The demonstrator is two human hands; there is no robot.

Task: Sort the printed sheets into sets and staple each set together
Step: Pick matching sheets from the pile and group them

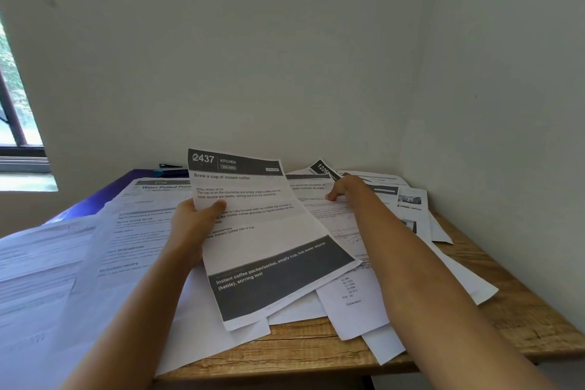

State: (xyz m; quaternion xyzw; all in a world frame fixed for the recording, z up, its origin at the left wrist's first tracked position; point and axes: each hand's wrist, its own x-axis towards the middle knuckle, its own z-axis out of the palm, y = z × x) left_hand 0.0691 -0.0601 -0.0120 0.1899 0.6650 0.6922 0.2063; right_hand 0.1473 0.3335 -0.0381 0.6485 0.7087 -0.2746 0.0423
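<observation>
Left hand (190, 225) pinches 1 sheet (262, 231), headed 2437, lifted above the loose pile (354, 294) that covers the surface (316, 342). Right hand (343, 188) has its fingers curled onto the pile's far sheets; can't tell if it grips 1. Risks: dragging there could push the overhanging front sheets off the edge, and similar headers could get mis-sorted.

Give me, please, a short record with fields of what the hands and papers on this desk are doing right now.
left hand: holds up the white printed sheet headed 2437, thumb on its face
right hand: reaches to the far right, curled fingers on the loose white sheets; grip unclear
surface: light-brown wooden table, strewn with printed sheets
nearby: white sheet headed Water Potted, lying flat at left
far edge: small dark object, too small to identify
</observation>
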